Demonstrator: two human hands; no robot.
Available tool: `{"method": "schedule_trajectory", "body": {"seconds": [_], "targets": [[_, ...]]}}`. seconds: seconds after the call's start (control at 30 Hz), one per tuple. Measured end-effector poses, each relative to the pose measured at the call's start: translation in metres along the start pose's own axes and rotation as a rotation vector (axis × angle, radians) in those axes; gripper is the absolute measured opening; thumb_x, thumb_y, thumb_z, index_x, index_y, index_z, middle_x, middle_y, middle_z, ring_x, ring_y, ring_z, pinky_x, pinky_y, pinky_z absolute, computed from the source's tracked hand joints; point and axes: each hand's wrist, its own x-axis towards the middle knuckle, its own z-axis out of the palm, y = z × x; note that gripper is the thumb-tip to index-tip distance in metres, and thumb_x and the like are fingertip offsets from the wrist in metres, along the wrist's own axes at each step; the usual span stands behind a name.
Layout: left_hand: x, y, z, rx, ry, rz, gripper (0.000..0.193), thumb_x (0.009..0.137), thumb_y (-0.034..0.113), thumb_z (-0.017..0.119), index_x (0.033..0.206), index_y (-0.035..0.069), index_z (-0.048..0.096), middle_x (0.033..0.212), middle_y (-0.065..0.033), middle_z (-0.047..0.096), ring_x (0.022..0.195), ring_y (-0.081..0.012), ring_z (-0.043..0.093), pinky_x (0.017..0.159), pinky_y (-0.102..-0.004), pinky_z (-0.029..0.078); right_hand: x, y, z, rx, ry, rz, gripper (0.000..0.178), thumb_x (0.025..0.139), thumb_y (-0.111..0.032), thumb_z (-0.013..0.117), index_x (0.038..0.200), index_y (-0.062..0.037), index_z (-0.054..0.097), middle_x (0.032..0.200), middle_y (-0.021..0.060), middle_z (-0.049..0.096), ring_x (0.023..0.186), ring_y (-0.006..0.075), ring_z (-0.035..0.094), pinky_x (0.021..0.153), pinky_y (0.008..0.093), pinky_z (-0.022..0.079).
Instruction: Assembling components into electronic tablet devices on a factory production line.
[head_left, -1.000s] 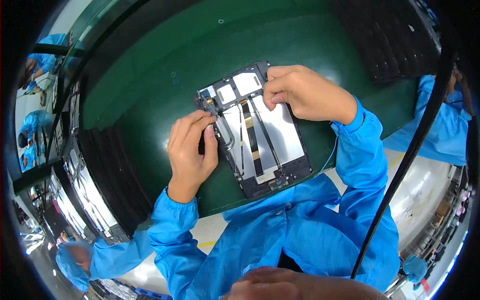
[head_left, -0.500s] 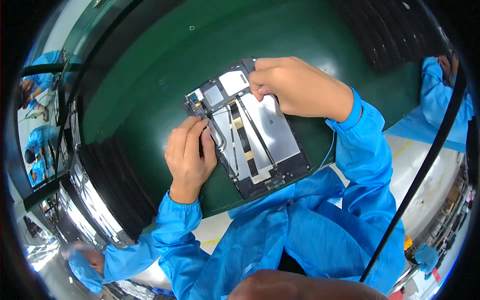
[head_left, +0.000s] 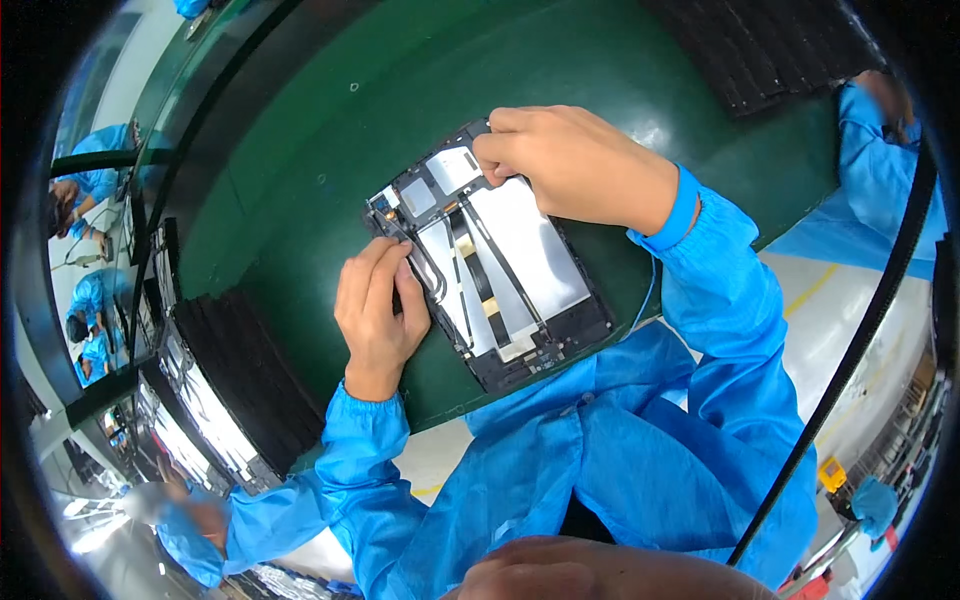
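Observation:
An opened tablet (head_left: 535, 250) lies tilted on the green work surface, its inside facing up. Silver plates, a dark flat cable (head_left: 478, 275) with yellowish patches and thin black strips show in it. At its left edge my left hand (head_left: 378, 305) is closed, fingertips on a thin dark looped piece (head_left: 436, 280) whose kind is unclear. Over the upper right edge, my right hand (head_left: 575, 165) is curled in a pinch just above the silver plate. Whatever sits between those fingers is hidden. A blue band with a cord circles my right wrist.
Black ribbed stacks stand at the left (head_left: 250, 370) and far right (head_left: 760, 50) of the green table (head_left: 300, 130). Co-workers in blue sit at both sides; a sleeve (head_left: 865, 140) shows at the right. A dark bar (head_left: 830, 390) crosses the right side.
The tablet and both hands appear slightly farther left, as the whole view has shifted. My right hand stays pinched near the upper right edge, my left at the left edge.

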Motion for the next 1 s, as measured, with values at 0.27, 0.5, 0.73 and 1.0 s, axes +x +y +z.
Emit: {"method": "schedule_trajectory", "body": {"seconds": [0.27, 0.5, 0.73, 1.0], "targets": [[0.023, -0.013, -0.012, 0.074, 0.068, 0.297, 0.036, 0.077, 0.002, 0.077, 0.111, 0.006, 0.087, 0.127, -0.017, 0.079, 0.116, -0.0432, 0.072, 0.106, -0.057, 0.058, -0.001, 0.0, 0.003, -0.051, 0.032, 0.008, 0.026, 0.084, 0.012, 0.074, 0.102, -0.0055, 0.07, 0.099, 0.012, 0.069, 0.101, 0.0399, 0.073, 0.082, 0.0516, 0.058], [0.039, -0.005, 0.003, 0.006, -0.252, 0.26, 0.052, 0.091, -0.002, 0.061, 0.126, 0.023, 0.091, 0.158, -0.0189, 0.066, 0.141, -0.0421, 0.059, 0.124, -0.0589, 0.045, -0.001, 0.003, 0.004, -0.036, 0.111, 0.026, 0.025, 0.09, 0.001, 0.081, 0.111, -0.0086, 0.069, 0.104, 0.0118, 0.074, 0.095, 0.0408, 0.077, 0.078, 0.0526, 0.06], [0.027, 0.008, 0.011, -0.279, -0.266, 0.067, 0.036, 0.092, -0.003, 0.066, 0.113, 0.013, 0.09, 0.155, -0.0212, 0.067, 0.141, -0.0437, 0.06, 0.122, -0.0559, 0.043, -0.004, 0.008, -0.006, 0.042, 0.061, 0.046, 0.025, 0.093, -0.002, 0.082, 0.114, -0.0095, 0.07, 0.103, 0.0146, 0.079, 0.092, 0.0444, 0.077, 0.077, 0.0552, 0.058], [0.025, 0.012, 0.011, -0.384, -0.271, 0.068, 0.026, 0.087, -0.004, 0.059, 0.1, 0.004, 0.08, 0.15, -0.0207, 0.071, 0.141, -0.0439, 0.061, 0.129, -0.0622, 0.037, -0.003, 0.014, -0.003, 0.05, -0.009, 0.079, 0.031, 0.095, -0.001, 0.081, 0.121, -0.0071, 0.066, 0.112, 0.0181, 0.08, 0.102, 0.0449, 0.076, 0.082, 0.0551, 0.057]]}}
